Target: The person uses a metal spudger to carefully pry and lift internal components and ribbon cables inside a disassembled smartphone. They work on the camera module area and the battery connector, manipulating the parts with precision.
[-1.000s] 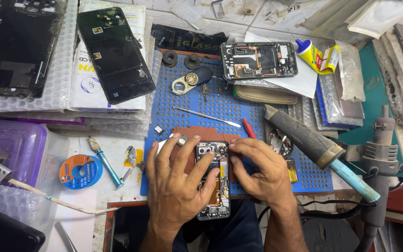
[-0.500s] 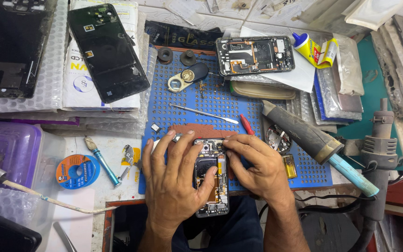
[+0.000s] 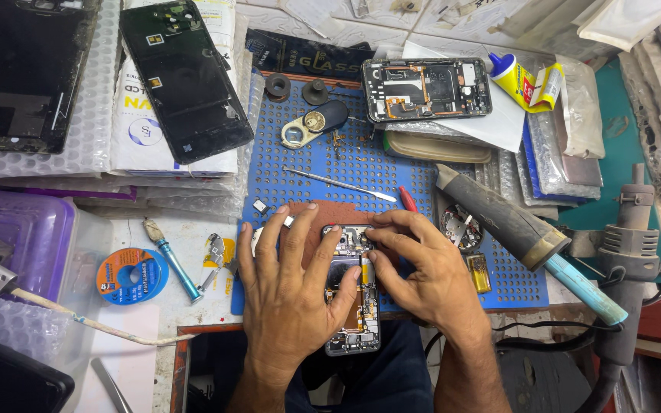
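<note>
Opened phone (image 3: 352,306) at bottom centre of the frame, back cover off, board and orange flex exposed, lower end hanging over the mat's near edge toward the person's lap.

Left hand (image 3: 294,294) lies over the phone's left side, fingers spread flat, thumb pressed against the middle of the board area. It braces the phone rather than pinching anything. Right hand (image 3: 422,271) comes in from the right, fingers together, fingertips pressing on the phone's upper end near the camera area. Can't tell if there's a small part or screw under the fingertips; they hide it.

Progress, as a judgement: the phone is well into teardown or rebuild. The internals are open and no back cover is on it. Which direction the work is going can't be read from here.

Just beyond the hands: brown pad (image 3: 323,214) under the phone's top, on the blue perforated mat (image 3: 346,160). Red-handled tool (image 3: 408,199) and a thin metal spudger (image 3: 338,184) lie untouched above the hands. Solder reel (image 3: 131,277) and a small blue-handled tool (image 3: 171,258) at left centre.

Right of centre: soldering iron (image 3: 522,233) lying diagonally, hot-air gun (image 3: 627,268) at the right edge.

Far side: second opened phone (image 3: 426,90) at upper centre, glue bottle (image 3: 525,79) just right of it, a black back cover (image 3: 185,76) at upper left on bubble wrap.
</note>
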